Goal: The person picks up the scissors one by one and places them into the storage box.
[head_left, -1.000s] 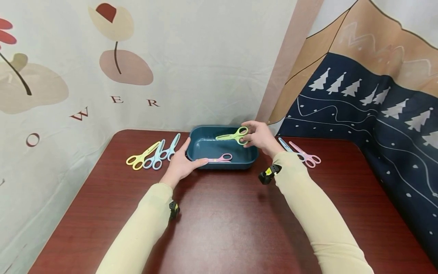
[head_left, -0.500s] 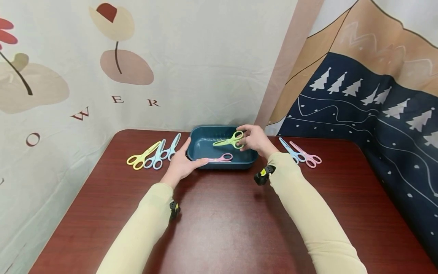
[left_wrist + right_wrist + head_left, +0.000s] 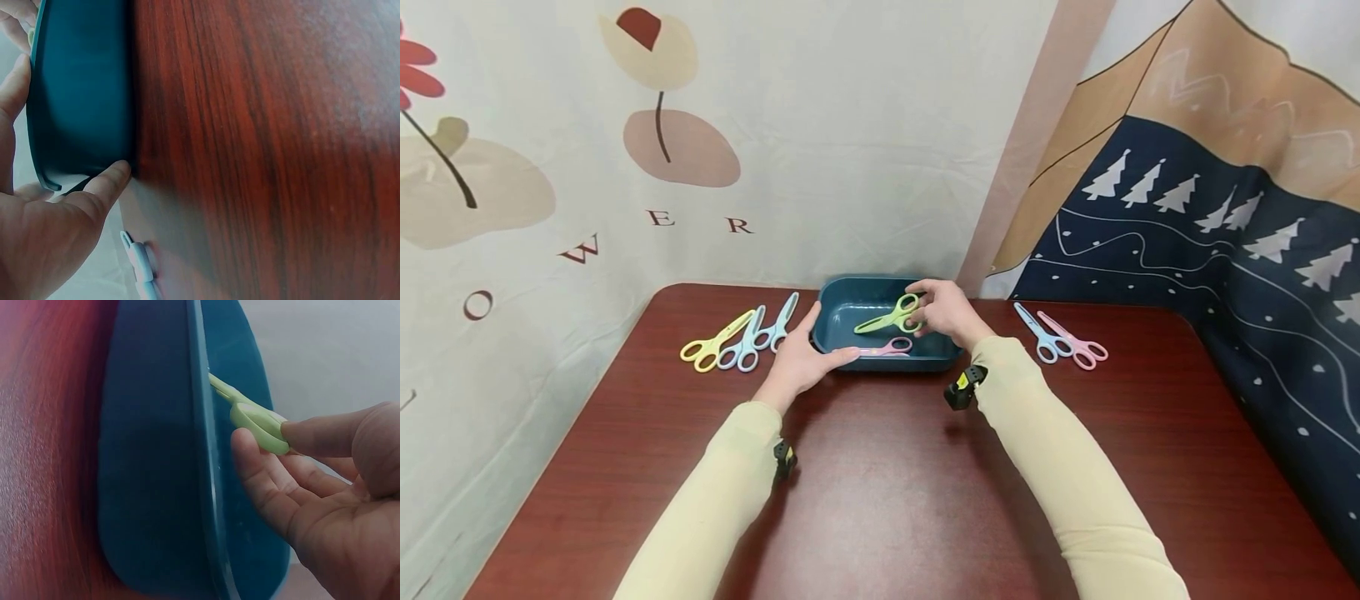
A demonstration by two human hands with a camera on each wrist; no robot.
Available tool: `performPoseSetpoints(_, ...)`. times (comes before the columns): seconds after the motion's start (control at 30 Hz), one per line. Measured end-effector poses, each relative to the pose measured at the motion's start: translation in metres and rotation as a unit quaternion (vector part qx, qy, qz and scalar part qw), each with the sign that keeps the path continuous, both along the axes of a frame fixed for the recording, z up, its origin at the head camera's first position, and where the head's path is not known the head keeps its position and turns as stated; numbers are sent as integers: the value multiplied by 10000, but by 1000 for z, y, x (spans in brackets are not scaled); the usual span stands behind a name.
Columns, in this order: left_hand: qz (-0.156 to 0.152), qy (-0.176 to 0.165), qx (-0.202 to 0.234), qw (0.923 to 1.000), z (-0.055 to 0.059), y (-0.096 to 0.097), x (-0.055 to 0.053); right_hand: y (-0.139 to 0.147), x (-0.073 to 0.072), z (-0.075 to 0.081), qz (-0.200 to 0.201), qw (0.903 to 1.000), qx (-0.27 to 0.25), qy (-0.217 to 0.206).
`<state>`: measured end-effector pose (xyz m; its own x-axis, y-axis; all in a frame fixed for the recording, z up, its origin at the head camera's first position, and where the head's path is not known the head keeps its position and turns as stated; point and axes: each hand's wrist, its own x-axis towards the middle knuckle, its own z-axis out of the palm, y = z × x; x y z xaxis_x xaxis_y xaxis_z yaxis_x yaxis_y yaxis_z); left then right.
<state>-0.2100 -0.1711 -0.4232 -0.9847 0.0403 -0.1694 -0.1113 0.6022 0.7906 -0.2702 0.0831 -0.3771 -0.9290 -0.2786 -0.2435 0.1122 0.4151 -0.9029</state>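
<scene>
A dark teal bin [image 3: 917,364] stands at the back of the table. My left hand [image 3: 801,358] holds its left end, thumb over the front rim; in the left wrist view my fingers [image 3: 111,181] press on its wall. My right hand [image 3: 947,312] pinches green scissors [image 3: 877,322] by the handle loops, blades pointing left over the bin's inside. The right wrist view shows thumb and fingers around the green handle [image 3: 265,431], with the blades partly hidden behind the rim. Pink scissors [image 3: 895,346] lie in the bin along its front wall.
Left of the bin lie yellow scissors [image 3: 706,348] and two blue pairs, the nearer blue scissors [image 3: 747,343] beside the farther blue scissors [image 3: 781,321]. To the right, blue scissors [image 3: 1041,335] lie beside pink scissors [image 3: 1078,343]. A curtain [image 3: 850,167] hangs behind the table.
My right hand has moved left and slightly toward me, carrying the green scissors farther over the bin. The left hand keeps its place on the bin.
</scene>
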Motion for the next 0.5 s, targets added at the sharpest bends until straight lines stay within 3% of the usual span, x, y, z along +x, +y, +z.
performPoseSetpoints(0.5, -29, 16, -19, 10000, -1, -1, -1, -16, 2, -3, -4, 10000, 72, -10)
